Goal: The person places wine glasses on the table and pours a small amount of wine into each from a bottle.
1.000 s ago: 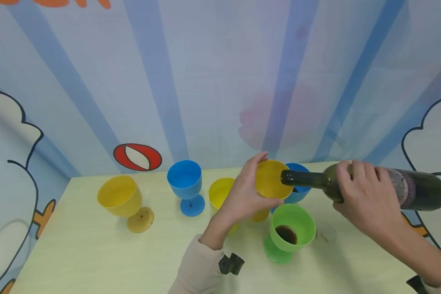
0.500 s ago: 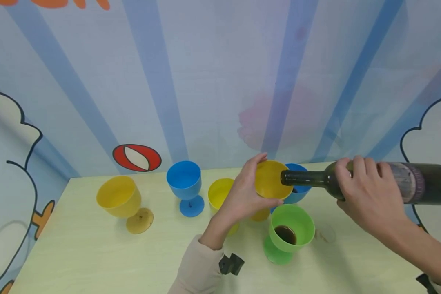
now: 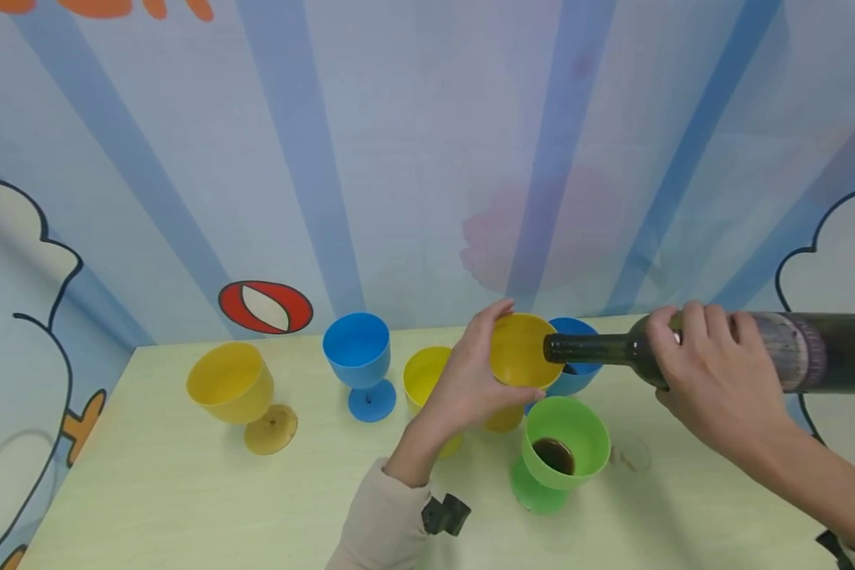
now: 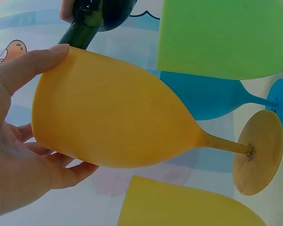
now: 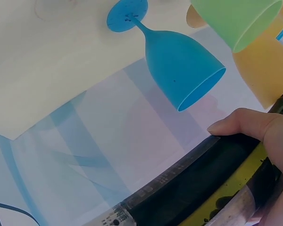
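My left hand (image 3: 473,368) grips an orange-yellow goblet (image 4: 113,108) around its bowl near the rim, thumb on one side and fingers on the other. In my right hand (image 3: 716,380) is a dark green wine bottle (image 3: 791,352), held at the shoulder and lying almost level. The bottle's mouth overlaps the goblet's opening in the head view. Just in front stands a light green goblet (image 3: 566,443) with dark liquid in its bottom. A blue goblet (image 5: 179,66) stands behind the bottle neck, partly covered by it and the held goblet.
Left of my left hand stand a bright yellow goblet (image 3: 422,372), partly hidden by the wrist, another blue goblet (image 3: 358,348) and an orange-yellow goblet (image 3: 231,384). A wet ring (image 3: 634,453) marks the pale table (image 3: 207,507). A printed backdrop (image 3: 413,158) rises behind.
Over the last second the bottle's base has shifted right and slightly up with my right hand, bringing it closer to level. The held goblet has moved very slightly left and down.
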Tool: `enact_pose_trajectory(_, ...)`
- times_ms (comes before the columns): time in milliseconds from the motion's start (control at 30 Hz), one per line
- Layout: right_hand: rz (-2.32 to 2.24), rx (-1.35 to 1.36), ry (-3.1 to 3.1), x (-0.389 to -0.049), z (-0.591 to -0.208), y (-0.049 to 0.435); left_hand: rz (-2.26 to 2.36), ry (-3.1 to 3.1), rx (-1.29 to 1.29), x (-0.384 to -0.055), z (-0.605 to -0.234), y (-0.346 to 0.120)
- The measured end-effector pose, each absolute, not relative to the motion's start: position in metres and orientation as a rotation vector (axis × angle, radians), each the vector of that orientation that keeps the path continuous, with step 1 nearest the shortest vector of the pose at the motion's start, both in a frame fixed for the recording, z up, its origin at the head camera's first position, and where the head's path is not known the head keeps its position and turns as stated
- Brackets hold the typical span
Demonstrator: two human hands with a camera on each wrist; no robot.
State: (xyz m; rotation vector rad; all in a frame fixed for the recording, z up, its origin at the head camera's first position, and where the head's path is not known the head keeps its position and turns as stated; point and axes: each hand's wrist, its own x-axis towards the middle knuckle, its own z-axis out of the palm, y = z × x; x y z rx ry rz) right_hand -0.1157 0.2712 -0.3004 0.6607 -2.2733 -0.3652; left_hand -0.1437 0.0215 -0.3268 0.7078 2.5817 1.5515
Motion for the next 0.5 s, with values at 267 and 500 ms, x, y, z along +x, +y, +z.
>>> enact_pose_trajectory(267,-0.393,0.659,-2.294,-0.1142,-0.2980,0.2710,1.559,2.577,0.707,-0.1427,-0.3266,0.0219)
enact_pose_trajectory(500,-0.415,0.663,-2.319,-0.1124,-0.2962,0.2720,1.567,2.574,0.700,-0.1418,-0.3271,0.0220)
